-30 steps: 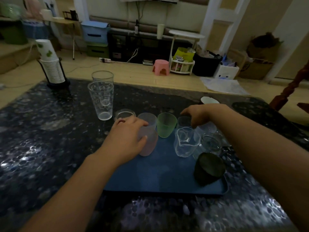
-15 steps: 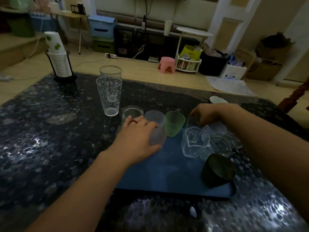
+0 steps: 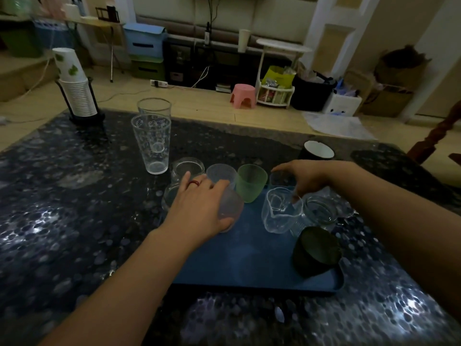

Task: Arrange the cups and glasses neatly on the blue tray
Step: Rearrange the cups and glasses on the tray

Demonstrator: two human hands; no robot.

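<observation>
The blue tray (image 3: 249, 260) lies on the dark table. My left hand (image 3: 199, 208) grips a frosted pink cup (image 3: 232, 208) at the tray's left part. Behind it stand a clear low glass (image 3: 187, 167), a frosted pale cup (image 3: 220, 172) and a green cup (image 3: 250, 182). My right hand (image 3: 306, 177) hovers over a small clear glass (image 3: 279, 178), its fingers hanging loosely by the rim of a spouted clear glass (image 3: 278, 216). A ribbed clear glass (image 3: 320, 211) and a tilted dark green cup (image 3: 315, 250) sit at the tray's right.
Two tall clear glasses (image 3: 152, 143) (image 3: 154, 107) stand on the table behind the tray. A dark cup with a white inside (image 3: 319, 149) stands at the back right. A rack of paper cups (image 3: 74, 88) sits at the table's far left corner.
My left hand has tilted and shifted the pink cup slightly on the tray. My right hand has lifted off the small glass, and its fingers have loosened towards the spouted glass.
</observation>
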